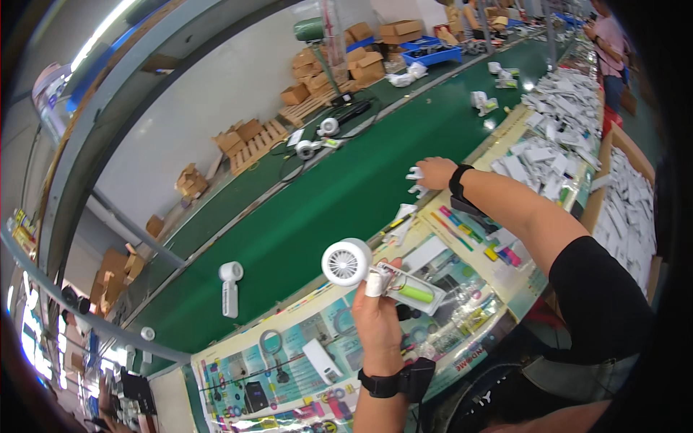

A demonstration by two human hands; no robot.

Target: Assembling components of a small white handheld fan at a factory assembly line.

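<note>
Left hand [377, 325] gripping a white plastic round-headed fan [348, 263] by its neck, a yellow-green cylindrical battery [416, 293] exposed in its uncovered handle.

From the left, another white fan [229, 290] lies on the green conveyor belt [289, 224]; a white oblong plastic piece [322, 361] lies on the sheet-covered desk [296, 328]; the held fan is raised above that desk. Farther right, the right hand [436, 174] is at a small white plastic part [416, 180], whether grasped I cannot tell; heaped white plastic pieces [556, 108] lie beyond. Work on the held fan looks partway: battery apparently seated, handle not yet closed, many heaped pieces left.
</note>
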